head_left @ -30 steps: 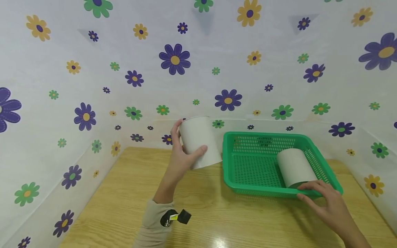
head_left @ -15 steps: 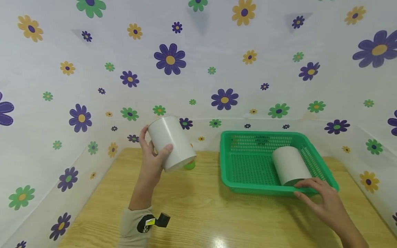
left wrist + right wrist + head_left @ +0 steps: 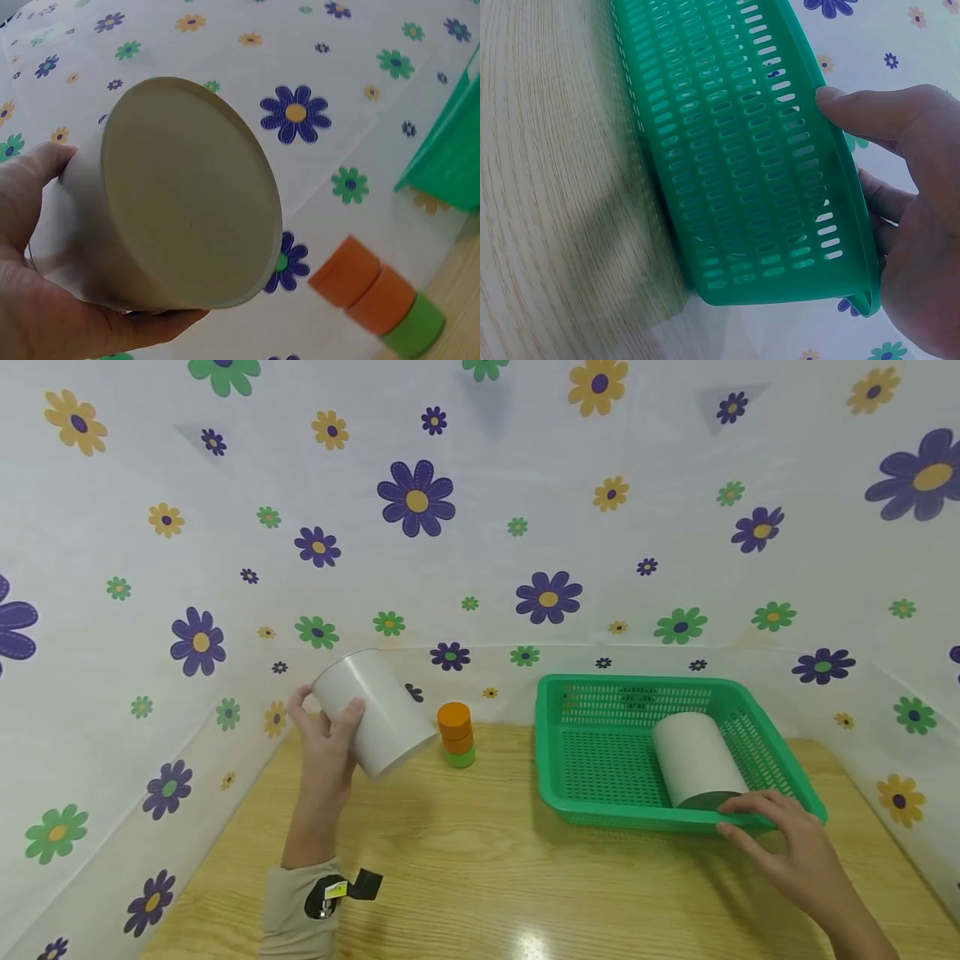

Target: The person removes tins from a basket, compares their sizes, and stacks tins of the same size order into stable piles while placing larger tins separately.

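Note:
My left hand (image 3: 326, 743) grips a white cylindrical container (image 3: 375, 712) in the air, tilted, thumb on the near side and fingers round the far side. Its pale round end (image 3: 191, 195) faces the left wrist camera. Just right of it on the table stands a stack of short round pieces (image 3: 455, 727), orange above green. My right hand (image 3: 798, 860) pinches the front rim of a green plastic basket (image 3: 615, 818), the thumb (image 3: 855, 109) outside, the fingers over the rim. A second white container (image 3: 697, 760) lies on its side in the basket's right part.
The wooden table (image 3: 465, 877) runs up to a white flower-printed sheet (image 3: 480, 527) behind and at both sides. A black strap (image 3: 330, 893) with a small black block circles the left sleeve.
My left hand has carried the white container leftward and tilted it more, which brings the orange and green stack into view. The right hand stays at the basket rim.

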{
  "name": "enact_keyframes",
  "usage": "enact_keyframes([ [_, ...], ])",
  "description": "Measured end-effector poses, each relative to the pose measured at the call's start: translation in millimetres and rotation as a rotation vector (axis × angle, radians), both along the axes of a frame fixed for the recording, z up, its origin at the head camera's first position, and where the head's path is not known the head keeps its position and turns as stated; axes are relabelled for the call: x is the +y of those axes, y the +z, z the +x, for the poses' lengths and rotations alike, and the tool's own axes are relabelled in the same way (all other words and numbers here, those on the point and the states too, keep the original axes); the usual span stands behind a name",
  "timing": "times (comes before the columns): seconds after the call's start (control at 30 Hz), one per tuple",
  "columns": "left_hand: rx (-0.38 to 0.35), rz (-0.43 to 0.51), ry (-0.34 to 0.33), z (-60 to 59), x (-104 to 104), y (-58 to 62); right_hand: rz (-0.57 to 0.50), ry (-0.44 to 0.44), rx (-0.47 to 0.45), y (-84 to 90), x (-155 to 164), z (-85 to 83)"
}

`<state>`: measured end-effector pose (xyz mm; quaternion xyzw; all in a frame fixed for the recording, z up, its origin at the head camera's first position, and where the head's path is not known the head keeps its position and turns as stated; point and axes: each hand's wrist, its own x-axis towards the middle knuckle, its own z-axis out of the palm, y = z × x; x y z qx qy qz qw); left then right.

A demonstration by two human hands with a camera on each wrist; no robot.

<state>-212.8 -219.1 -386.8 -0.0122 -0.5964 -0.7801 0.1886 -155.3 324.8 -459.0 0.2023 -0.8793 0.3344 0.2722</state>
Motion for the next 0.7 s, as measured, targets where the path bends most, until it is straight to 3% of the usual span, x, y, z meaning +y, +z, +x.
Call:
enact_keyframes([
  [0.13, 0.002, -0.097, 0.058, 0.4, -9.7, -3.1, 0.002, -0.002, -0.003, 0.5, -0.8, -0.5],
  [0.33, -0.003, -0.168, 0.145, -5.1, -18.6, -14.2, -0.005, 0.006, 0.0, 0.5, 0.0, -1.6],
  [0.5, -0.007, -0.218, 0.221, -17.6, -21.0, -31.8, -0.011, 0.004, -0.005, -1.7, 1.0, -1.3],
  [0.7, -0.04, -0.292, 0.239, -32.6, -19.3, -56.9, -0.009, 0.006, -0.001, -1.6, 1.4, -1.7],
])
